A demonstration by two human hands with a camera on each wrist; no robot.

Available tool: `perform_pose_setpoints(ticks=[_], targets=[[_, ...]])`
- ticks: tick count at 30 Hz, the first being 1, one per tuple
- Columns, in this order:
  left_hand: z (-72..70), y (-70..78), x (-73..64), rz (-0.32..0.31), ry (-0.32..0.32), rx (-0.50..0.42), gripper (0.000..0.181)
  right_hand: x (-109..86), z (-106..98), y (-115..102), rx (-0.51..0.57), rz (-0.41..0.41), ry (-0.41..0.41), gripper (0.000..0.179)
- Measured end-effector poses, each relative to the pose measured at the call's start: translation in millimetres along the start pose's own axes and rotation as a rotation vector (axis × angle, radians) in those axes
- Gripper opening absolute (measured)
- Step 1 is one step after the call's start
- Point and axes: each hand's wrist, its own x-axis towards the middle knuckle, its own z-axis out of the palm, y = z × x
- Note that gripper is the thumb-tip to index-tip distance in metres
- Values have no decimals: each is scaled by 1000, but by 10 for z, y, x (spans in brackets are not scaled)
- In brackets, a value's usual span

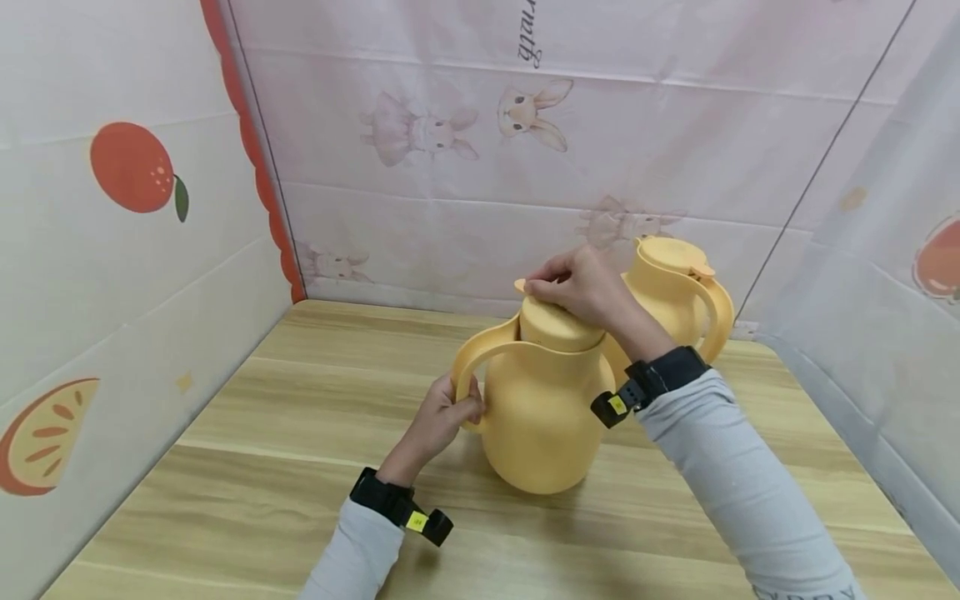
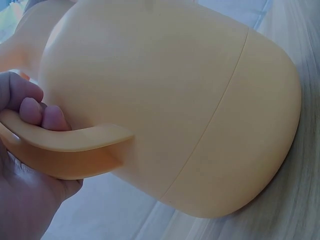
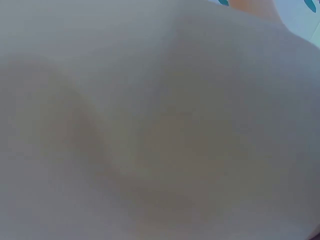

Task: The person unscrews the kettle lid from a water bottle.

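A yellow vacuum jug (image 1: 543,425) stands upright on the wooden table, its handle towards the left. My left hand (image 1: 442,417) grips the handle; in the left wrist view, its fingers are curled round the handle (image 2: 75,140) close against the jug's side. At the top, my right hand (image 1: 588,287) holds the jug's round lid (image 1: 558,329), with thumb and fingers bent over its far left edge beside a small tab. The lid's side shows above the neck rim. A blurred pale surface fills most of the right wrist view, hiding that hand.
A second yellow jug (image 1: 663,283) with its lid on stands behind and to the right, partly hidden by my right arm. Printed cloth walls (image 1: 450,250) close off the back and both sides of the wood-grain table (image 1: 300,433).
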Motion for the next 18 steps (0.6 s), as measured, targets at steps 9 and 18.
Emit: perform_pose_setpoints(ticks=[9, 18], targets=[[11, 2, -3, 14, 9, -4, 12, 6, 11, -48, -28, -52, -8, 15], [20, 10, 7, 18, 7, -1, 9, -13, 18, -70, -12, -158, -48, 11]])
